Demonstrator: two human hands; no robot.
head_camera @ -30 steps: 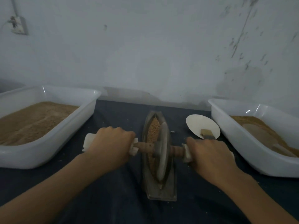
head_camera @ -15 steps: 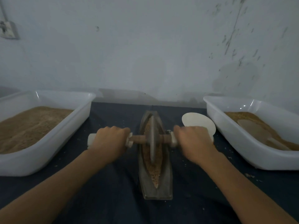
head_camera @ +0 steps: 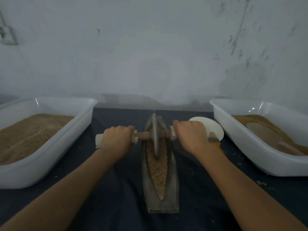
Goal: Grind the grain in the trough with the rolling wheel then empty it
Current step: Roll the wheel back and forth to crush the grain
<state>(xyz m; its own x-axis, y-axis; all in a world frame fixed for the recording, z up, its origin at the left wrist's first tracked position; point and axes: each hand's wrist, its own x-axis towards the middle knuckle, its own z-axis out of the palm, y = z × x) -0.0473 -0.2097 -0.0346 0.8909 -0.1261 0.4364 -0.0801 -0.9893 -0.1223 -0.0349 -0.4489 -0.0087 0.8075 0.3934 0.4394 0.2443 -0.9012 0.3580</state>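
Observation:
A narrow boat-shaped trough (head_camera: 173,194) lies lengthwise on the dark cloth, filled with brown grain (head_camera: 158,169). The grey rolling wheel (head_camera: 155,135) stands upright in the far half of the trough, on a wooden axle with white handle ends. My left hand (head_camera: 116,139) grips the left handle and my right hand (head_camera: 191,135) grips the right handle. Both arms are stretched forward.
A white tub (head_camera: 55,147) of fine brown meal stands at the left. Another white tub (head_camera: 250,147) at the right holds brown grain and a scoop. A white round brush (head_camera: 211,129) with a wooden handle lies beside my right hand. A wall rises just behind.
Both hands have pushed the wheel away from me, from the near-middle of the trough toward its far end. More grain now shows in the near half.

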